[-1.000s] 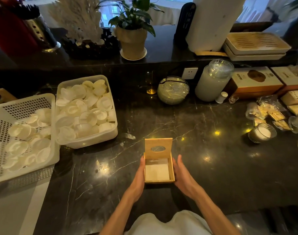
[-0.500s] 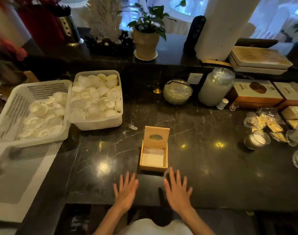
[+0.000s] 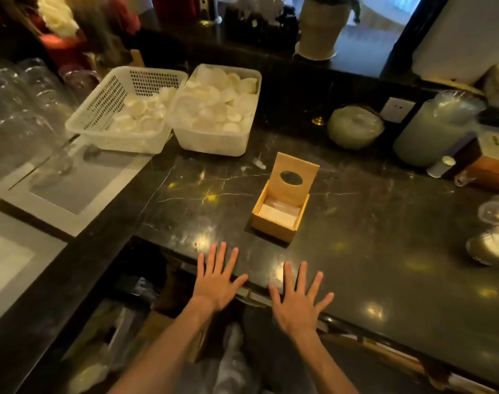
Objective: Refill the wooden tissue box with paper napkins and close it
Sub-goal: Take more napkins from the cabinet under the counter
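Note:
The wooden tissue box (image 3: 274, 227) stands on the dark marble counter (image 3: 370, 237), its lid (image 3: 295, 177) with an oval hole tipped up at the back. A low layer of white napkins (image 3: 276, 214) lies inside. My left hand (image 3: 217, 280) and my right hand (image 3: 299, 300) hover palm down over the counter's near edge, fingers spread, holding nothing. Both are short of the box and not touching it.
Two white plastic baskets (image 3: 114, 137) (image 3: 214, 140) of small white dishes sit at the back left. A round lidded bowl (image 3: 355, 127), a tall jar (image 3: 433, 129) and small cups (image 3: 490, 248) stand to the right. Glasses (image 3: 18, 109) crowd the far left. Below the edge lie cluttered bags.
Both hands let go of the box sides and pulled back toward me with fingers spread. The view swung left and tilted down, so the box now sits right of centre.

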Motion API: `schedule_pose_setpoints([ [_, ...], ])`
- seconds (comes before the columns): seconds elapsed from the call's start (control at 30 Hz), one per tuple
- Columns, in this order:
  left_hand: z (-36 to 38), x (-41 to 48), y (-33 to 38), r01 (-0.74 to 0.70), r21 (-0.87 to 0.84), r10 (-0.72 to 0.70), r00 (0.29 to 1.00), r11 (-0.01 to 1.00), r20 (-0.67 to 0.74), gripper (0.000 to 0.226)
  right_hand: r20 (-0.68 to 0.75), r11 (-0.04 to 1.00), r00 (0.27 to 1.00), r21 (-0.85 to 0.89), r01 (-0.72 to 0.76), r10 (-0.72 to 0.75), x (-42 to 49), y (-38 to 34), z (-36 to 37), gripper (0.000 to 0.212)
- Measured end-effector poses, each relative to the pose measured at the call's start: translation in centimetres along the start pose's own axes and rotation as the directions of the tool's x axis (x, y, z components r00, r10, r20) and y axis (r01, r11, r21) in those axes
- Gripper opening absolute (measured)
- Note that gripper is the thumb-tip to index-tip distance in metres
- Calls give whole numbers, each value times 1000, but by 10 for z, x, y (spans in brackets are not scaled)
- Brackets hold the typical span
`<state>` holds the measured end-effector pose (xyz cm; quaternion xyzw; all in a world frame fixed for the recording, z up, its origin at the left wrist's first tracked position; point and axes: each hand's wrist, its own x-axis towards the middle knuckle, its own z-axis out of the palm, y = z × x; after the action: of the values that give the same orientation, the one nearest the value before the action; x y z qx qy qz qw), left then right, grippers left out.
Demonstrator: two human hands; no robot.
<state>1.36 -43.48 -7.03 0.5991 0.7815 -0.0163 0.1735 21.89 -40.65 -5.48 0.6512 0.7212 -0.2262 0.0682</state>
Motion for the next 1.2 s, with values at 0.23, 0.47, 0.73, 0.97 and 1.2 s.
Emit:
schedule_pose_setpoints([
  [0.23,26,5,-8,-15,84,40,950,996,-309,75,-377,997,925,-78,14,-43,18,-6,33,66],
  [0.47,62,0,-11,-134,59,145,846,989,-513,67,-744,997,667,-68,-42,-23,22,4,79,49],
  [0.73,92,23,-25,-285,8,193,630,959,-752,57,-947,995,320,9,100,-23,45,10,106,48],
  [0.97,186,-5,-137,-154,-293,-14,866,944,-500,65,-724,922,650,51,384,-230,20,-65,256,57],
  [1.2,174,45,-220,69,-606,-337,878,792,-341,35,-422,782,864,426,455,-274,72,-167,268,50],
])
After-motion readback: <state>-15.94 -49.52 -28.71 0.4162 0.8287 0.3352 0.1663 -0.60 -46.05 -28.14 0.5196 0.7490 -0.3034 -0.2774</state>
